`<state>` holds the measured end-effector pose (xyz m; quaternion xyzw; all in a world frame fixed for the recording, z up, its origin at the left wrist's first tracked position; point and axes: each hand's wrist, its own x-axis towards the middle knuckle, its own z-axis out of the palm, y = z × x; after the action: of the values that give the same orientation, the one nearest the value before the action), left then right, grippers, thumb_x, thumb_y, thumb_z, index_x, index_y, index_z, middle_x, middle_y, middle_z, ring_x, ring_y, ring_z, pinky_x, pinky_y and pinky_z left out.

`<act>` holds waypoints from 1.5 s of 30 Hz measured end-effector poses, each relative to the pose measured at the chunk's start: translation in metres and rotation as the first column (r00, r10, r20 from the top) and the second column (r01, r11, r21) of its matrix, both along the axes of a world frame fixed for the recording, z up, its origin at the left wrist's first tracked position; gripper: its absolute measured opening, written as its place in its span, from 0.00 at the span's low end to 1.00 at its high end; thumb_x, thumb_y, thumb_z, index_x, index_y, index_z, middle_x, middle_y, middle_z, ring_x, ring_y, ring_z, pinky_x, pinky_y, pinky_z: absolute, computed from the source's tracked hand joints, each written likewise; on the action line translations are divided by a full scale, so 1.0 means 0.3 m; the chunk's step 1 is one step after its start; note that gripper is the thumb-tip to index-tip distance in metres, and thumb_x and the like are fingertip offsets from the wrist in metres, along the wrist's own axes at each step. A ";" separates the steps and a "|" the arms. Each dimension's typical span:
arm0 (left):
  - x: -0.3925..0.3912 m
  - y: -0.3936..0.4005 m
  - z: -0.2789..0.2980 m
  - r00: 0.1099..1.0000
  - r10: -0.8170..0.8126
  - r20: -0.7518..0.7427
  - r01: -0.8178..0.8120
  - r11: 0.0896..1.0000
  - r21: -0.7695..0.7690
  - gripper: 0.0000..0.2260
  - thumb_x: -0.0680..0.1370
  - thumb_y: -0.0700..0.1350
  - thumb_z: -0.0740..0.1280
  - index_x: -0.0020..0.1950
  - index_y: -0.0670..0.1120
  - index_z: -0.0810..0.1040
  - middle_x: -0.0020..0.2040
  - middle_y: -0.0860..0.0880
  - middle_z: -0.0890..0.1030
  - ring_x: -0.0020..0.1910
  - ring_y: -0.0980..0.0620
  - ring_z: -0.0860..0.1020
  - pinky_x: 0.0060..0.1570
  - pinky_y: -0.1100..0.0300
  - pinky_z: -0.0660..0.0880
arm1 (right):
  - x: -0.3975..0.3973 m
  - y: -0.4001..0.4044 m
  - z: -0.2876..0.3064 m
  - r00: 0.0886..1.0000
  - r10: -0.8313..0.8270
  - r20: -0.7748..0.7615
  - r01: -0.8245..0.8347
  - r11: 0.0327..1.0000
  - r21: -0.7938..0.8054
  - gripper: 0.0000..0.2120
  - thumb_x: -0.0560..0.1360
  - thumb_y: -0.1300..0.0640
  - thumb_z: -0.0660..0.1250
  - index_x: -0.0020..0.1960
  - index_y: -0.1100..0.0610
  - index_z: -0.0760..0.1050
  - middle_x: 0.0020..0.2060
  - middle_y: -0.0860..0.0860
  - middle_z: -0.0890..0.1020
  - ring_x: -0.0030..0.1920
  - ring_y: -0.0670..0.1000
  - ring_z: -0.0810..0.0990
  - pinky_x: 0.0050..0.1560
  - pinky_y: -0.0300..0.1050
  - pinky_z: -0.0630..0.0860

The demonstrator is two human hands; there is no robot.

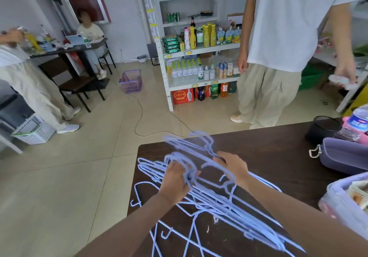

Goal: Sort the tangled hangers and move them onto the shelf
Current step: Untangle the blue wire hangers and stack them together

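A tangle of light blue wire hangers (217, 199) lies on the dark brown table (278, 157) in front of me. My left hand (176, 179) grips a bunch of their hooks, fingers curled round the wires. My right hand (232, 166) holds the upper side of the same bundle, fingers wrapped over the wires. A few loose hangers (169, 235) lie flat on the table near its front left corner. The white goods shelf (199, 49) stands across the floor, stocked with bottles and packets.
A person in a white shirt (278, 47) stands between the table and the shelf. On the table's right are a black cup (321, 129), a purple pouch (344, 155), a water bottle (358, 121) and a container (346, 203). A purple basket (131, 81) and a cable lie on the floor.
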<state>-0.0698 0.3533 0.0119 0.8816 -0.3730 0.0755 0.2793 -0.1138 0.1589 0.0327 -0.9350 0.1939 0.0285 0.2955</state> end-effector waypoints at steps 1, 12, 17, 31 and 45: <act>-0.019 -0.012 0.061 0.992 0.027 0.125 -0.034 0.998 0.056 0.29 0.81 0.53 0.36 0.41 0.44 0.74 0.32 0.47 0.82 0.40 0.56 0.72 0.42 0.64 0.69 | 0.009 0.019 0.003 1.000 -0.012 0.006 0.012 1.000 0.005 0.14 0.80 0.49 0.55 0.54 0.54 0.76 0.49 0.54 0.82 0.53 0.57 0.80 0.50 0.48 0.74; 0.008 -0.020 0.058 0.981 -0.114 0.160 0.066 0.959 0.275 0.19 0.77 0.52 0.59 0.28 0.50 0.77 0.24 0.54 0.76 0.27 0.56 0.75 0.40 0.65 0.63 | 0.018 -0.070 0.084 0.977 -0.087 0.193 -0.031 0.842 0.539 0.19 0.79 0.56 0.59 0.29 0.54 0.69 0.19 0.44 0.66 0.18 0.40 0.62 0.21 0.32 0.58; -0.022 -0.026 0.108 0.987 0.040 -0.156 -0.032 0.998 0.049 0.07 0.76 0.41 0.66 0.40 0.41 0.79 0.36 0.43 0.81 0.42 0.56 0.73 0.47 0.64 0.70 | -0.036 -0.069 0.109 0.996 0.086 0.040 -0.080 0.537 0.840 0.18 0.82 0.59 0.53 0.37 0.60 0.72 0.20 0.48 0.68 0.16 0.42 0.58 0.17 0.33 0.55; 0.033 -0.023 0.049 0.954 0.092 -0.285 -0.044 0.984 0.170 0.16 0.76 0.44 0.64 0.63 0.45 0.75 0.60 0.47 0.79 0.62 0.47 0.74 0.72 0.60 0.58 | -0.081 0.010 0.068 0.905 0.407 -0.119 -0.159 0.586 0.795 0.12 0.80 0.54 0.58 0.55 0.54 0.79 0.55 0.56 0.82 0.45 0.49 0.83 0.54 0.50 0.79; 0.014 -0.040 0.138 0.895 0.352 -0.274 -0.207 0.872 0.443 0.18 0.76 0.48 0.61 0.27 0.50 0.62 0.31 0.49 0.75 0.41 0.42 0.79 0.38 0.60 0.67 | -0.074 -0.072 0.155 0.831 0.533 -0.158 -0.212 0.567 0.796 0.20 0.75 0.45 0.60 0.64 0.51 0.69 0.51 0.49 0.81 0.44 0.50 0.83 0.47 0.42 0.81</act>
<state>-0.0657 0.3413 0.0532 0.9643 -0.1919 -0.1188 0.1388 -0.1362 0.1372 0.0793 -0.7221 0.0116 0.3501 0.5966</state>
